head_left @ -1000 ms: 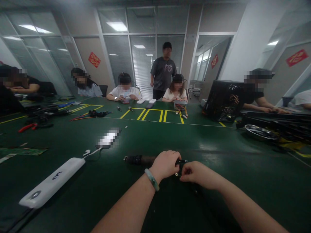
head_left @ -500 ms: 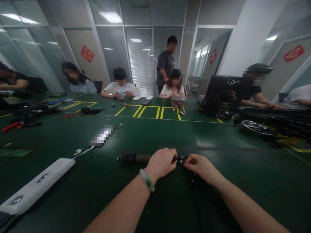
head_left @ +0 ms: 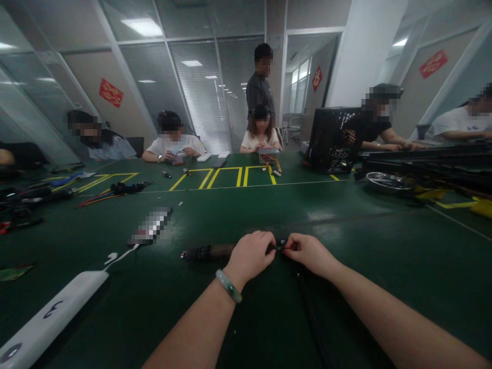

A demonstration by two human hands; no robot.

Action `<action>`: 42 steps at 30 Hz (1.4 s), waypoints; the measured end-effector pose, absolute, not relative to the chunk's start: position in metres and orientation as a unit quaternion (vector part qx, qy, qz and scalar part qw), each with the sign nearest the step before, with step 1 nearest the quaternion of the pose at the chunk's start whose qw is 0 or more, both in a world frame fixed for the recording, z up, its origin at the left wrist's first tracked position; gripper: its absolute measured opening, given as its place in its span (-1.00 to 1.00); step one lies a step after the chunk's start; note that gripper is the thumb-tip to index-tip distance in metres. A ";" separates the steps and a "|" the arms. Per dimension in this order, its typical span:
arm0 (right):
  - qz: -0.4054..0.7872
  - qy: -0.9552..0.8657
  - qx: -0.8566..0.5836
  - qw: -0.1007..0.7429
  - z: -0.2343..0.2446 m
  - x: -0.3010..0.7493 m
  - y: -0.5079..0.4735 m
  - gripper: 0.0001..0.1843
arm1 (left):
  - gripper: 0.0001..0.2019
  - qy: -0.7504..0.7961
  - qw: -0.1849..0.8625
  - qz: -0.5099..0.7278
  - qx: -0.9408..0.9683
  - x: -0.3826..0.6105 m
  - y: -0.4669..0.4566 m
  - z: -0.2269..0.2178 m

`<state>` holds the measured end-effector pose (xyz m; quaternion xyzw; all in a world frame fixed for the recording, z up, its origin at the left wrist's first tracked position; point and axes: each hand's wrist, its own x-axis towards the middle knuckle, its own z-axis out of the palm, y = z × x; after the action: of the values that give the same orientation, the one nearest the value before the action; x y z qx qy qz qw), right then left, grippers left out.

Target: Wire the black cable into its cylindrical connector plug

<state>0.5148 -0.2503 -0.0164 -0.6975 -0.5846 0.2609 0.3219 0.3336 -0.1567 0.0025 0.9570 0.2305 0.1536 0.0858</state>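
Small black cable connector point(head_left: 282, 247) sits pinched between the left hand point(head_left: 251, 257) and right hand point(head_left: 309, 253), which are close together and clamped on it above the green tabletop point(head_left: 369, 287). A dark cylindrical tube point(head_left: 207, 252) extends from under the left hand, and a thin black cable point(head_left: 309, 312) trails toward the person. Nearby, a white oblong case point(head_left: 49, 323) bears a dark mark resembling a 3.
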 end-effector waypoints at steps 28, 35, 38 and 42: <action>0.264 -0.589 -0.694 0.318 -0.020 0.508 -0.249 -0.86 | -0.91 0.221 0.109 0.163 0.955 0.337 -0.160 -0.004; 0.263 -0.584 -0.694 0.330 -0.022 0.508 -0.248 -0.86 | -0.90 0.228 0.114 0.174 0.951 0.336 -0.161 -0.004; 0.269 -0.584 -0.693 0.325 -0.021 0.508 -0.247 -0.88 | -0.85 0.253 0.115 0.173 0.945 0.336 -0.162 -0.003; 0.258 -0.592 -0.694 0.317 -0.022 0.509 -0.247 -0.89 | -0.92 0.260 0.117 0.165 0.944 0.337 -0.163 -0.003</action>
<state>0.5091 -0.2467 -0.0218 -0.6943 -0.5924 0.2581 0.3168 0.3372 -0.1633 -0.0026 0.9443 0.2600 0.1648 0.1166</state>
